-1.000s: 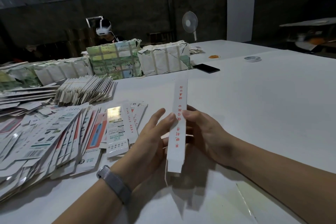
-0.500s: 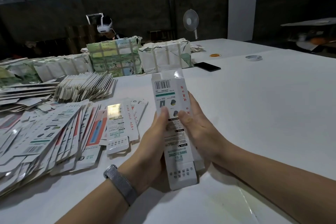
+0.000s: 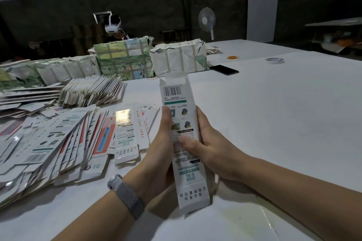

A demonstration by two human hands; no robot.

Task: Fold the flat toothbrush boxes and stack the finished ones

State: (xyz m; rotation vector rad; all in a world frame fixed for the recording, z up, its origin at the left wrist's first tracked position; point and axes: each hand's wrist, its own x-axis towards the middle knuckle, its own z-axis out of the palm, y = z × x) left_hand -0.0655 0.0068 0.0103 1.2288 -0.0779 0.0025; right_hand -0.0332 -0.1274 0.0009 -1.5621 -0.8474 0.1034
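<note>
I hold one long white toothbrush box (image 3: 179, 101) upright above the table, printed face with barcode toward me, its top flaps open. My left hand (image 3: 160, 154) grips its left edge, fingers behind. My right hand (image 3: 209, 148) grips its right edge, thumb pressed across the printed front. A spread of flat unfolded toothbrush boxes (image 3: 49, 143) lies on the table to my left, with one flat box (image 3: 125, 135) lying nearest my left hand.
Behind the flat boxes stand a fanned bundle of cartons (image 3: 92, 90) and wrapped packs (image 3: 123, 60). A black phone (image 3: 224, 69), a tape roll (image 3: 275, 60) and rubber bands (image 3: 233, 57) lie on the white table (image 3: 284, 113). A person with a headset (image 3: 113, 25) sits beyond the packs.
The box turned from edge-on to its printed face toward me. My right thumb slid down its front, and both hands shifted lower along its sides.
</note>
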